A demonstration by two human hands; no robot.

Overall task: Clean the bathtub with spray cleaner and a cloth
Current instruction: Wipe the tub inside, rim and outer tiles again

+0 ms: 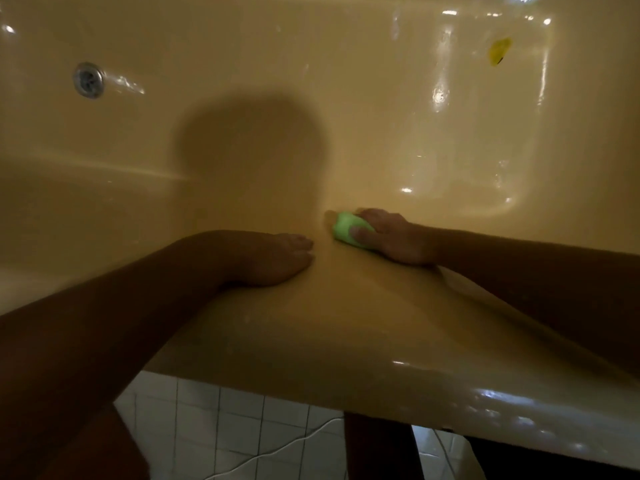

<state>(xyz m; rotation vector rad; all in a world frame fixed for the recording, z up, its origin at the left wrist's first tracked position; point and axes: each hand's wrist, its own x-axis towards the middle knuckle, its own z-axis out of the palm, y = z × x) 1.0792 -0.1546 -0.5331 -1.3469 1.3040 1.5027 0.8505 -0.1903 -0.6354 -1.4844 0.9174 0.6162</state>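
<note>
Now green cloth gripped under right hand, tub wall.

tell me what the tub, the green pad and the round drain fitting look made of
The tub: glossy cream enamel or acrylic, judging by its sharp light reflections; which one cannot be told. The green pad: soft and matte, sponge or folded cloth, rounded under the right hand. The drain fitting: shiny silver metal, probably chromed.

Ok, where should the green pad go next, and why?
Probably slide the right hand, gripping the small green cleaning pad, down the glossy cream bathtub's inner wall: it sits at the rim's edge, while the flat left hand braces there.
</note>
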